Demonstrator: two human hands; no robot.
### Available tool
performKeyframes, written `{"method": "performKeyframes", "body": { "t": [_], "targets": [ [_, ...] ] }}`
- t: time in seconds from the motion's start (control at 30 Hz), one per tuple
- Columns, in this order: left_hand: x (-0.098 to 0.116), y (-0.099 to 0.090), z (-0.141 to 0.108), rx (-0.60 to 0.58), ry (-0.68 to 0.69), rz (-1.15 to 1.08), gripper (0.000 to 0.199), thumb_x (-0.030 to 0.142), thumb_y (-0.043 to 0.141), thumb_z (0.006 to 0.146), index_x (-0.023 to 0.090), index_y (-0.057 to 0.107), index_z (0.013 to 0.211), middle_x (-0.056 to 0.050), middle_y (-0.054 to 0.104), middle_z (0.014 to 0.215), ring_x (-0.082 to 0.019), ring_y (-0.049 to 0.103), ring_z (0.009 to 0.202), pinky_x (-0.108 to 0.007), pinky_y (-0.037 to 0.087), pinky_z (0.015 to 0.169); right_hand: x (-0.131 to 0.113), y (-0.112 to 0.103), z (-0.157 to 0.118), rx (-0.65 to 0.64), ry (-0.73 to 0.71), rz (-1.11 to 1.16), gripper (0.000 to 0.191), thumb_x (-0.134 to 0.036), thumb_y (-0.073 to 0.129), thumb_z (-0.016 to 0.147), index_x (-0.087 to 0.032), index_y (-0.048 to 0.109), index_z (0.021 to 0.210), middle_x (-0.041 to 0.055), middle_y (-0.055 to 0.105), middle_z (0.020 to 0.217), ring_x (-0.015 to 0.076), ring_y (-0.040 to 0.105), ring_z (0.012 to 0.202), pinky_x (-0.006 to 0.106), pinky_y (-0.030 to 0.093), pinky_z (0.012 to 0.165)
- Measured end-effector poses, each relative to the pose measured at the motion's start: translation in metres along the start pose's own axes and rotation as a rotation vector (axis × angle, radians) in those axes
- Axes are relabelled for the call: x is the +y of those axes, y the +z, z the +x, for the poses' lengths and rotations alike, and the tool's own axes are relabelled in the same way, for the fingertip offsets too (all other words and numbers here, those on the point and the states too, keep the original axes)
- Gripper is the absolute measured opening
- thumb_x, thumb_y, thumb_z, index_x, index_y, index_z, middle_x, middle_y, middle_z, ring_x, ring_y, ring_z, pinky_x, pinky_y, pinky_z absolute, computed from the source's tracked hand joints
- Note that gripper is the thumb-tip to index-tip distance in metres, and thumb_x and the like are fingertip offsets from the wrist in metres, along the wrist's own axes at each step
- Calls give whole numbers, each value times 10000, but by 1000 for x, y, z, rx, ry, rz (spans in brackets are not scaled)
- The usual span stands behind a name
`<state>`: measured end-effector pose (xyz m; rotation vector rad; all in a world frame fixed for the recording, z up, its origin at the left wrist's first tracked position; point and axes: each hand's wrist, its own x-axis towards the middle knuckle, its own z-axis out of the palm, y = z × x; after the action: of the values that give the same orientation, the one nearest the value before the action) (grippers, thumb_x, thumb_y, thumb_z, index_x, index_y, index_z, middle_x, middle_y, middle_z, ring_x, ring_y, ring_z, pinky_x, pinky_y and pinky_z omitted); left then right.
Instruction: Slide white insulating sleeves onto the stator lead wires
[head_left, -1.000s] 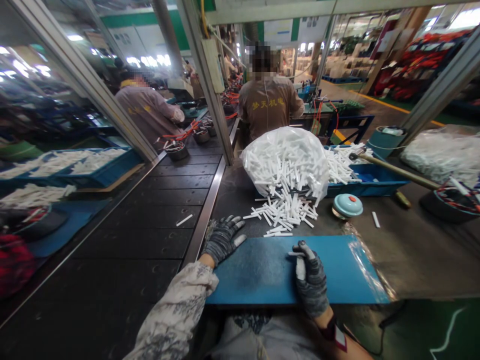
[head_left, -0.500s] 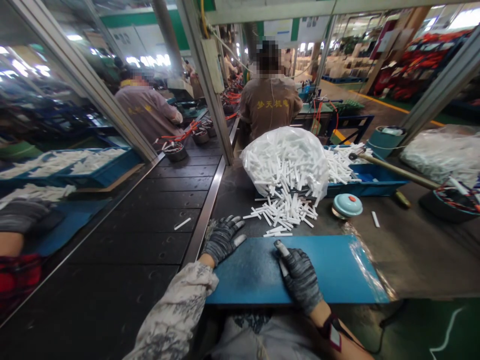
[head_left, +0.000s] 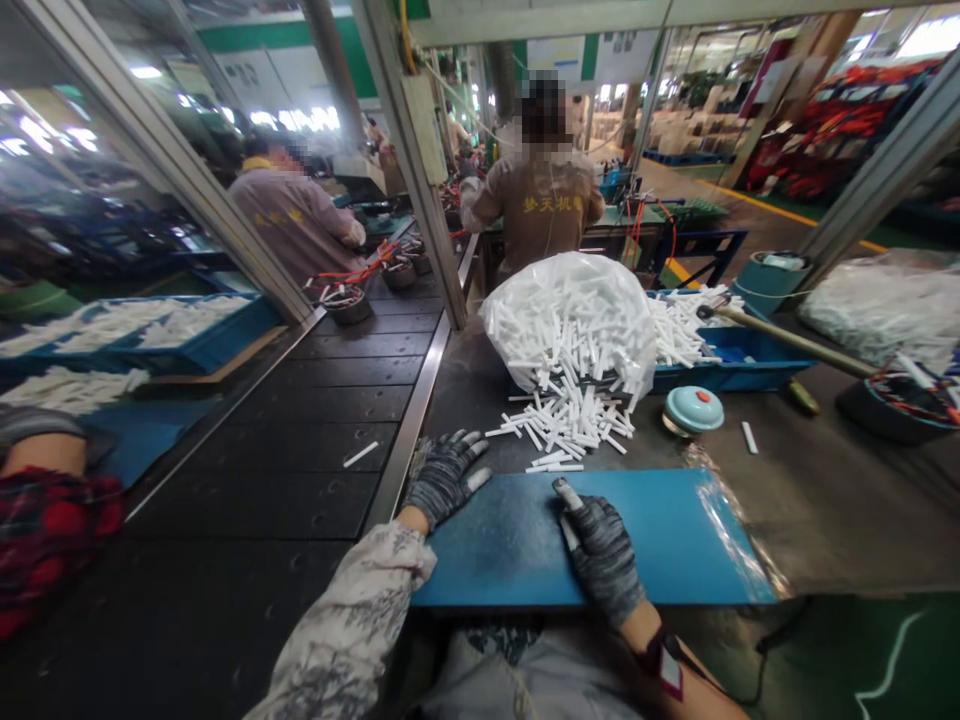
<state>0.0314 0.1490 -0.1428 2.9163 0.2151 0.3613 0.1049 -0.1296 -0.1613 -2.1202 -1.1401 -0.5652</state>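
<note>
My left hand, in a grey striped glove with pale fingertips, lies flat and open at the left edge of a blue mat. Its fingers are spread and hold nothing. On the mat's middle rests my right hand, gloved alike, the index finger stretched out and the thumb beside it; the other fingers are partly hidden, and nothing shows in its grasp. Just beyond the mat is a loose pile of short white tubes, spilling from a clear plastic bag full of them.
A black slatted conveyor runs along my left, carrying one white tube. Behind the bag sits a blue bin; a round light-blue container stands before it. At far left is a co-worker's plaid sleeve. Another co-worker sits ahead.
My hands stay almost where they were. The tube on the conveyor has shifted slightly toward me. At left the plaid sleeve reaches further into view, and the co-worker ahead has moved the left arm outward.
</note>
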Motion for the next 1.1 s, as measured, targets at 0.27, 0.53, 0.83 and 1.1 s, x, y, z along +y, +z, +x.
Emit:
{"method": "performKeyframes", "body": {
  "t": [0.27, 0.53, 0.83, 1.1],
  "targets": [
    [1, -2, -1, -32, -11, -4, 417, 445, 571, 908, 272, 607, 1286, -47, 568, 1398, -275, 461, 1328, -504, 301, 1137, 3, 3, -4, -51, 48, 39, 420, -200, 471, 951, -196, 512, 1370, 82, 685, 940, 219, 622, 819, 376, 536, 753],
    [4, -12, 1, 10, -148, -13, 368, 399, 564, 917, 247, 645, 1242, -63, 538, 1426, -257, 500, 1301, -455, 352, 1131, 2, 1, -4, -60, 57, 56, 412, -238, 465, 963, -200, 505, 1371, 76, 686, 925, 221, 623, 799, 390, 535, 747],
    [-45, -87, -11, -203, -945, 318, 417, 199, 535, 836, 157, 637, 1238, -209, 621, 1277, -370, 621, 1117, -521, 508, 895, 1, 1, -2, -45, 68, 74, 411, -232, 472, 963, -206, 506, 1371, 79, 685, 943, 216, 624, 817, 382, 540, 755],
    [-74, -88, -19, -207, -1018, 208, 243, 174, 585, 782, 147, 730, 976, -188, 725, 1045, -346, 677, 1020, -472, 537, 865, 2, 1, -3, -39, 67, 81, 414, -235, 475, 959, -212, 503, 1371, 81, 686, 959, 221, 625, 821, 389, 542, 754]
  ]
}}
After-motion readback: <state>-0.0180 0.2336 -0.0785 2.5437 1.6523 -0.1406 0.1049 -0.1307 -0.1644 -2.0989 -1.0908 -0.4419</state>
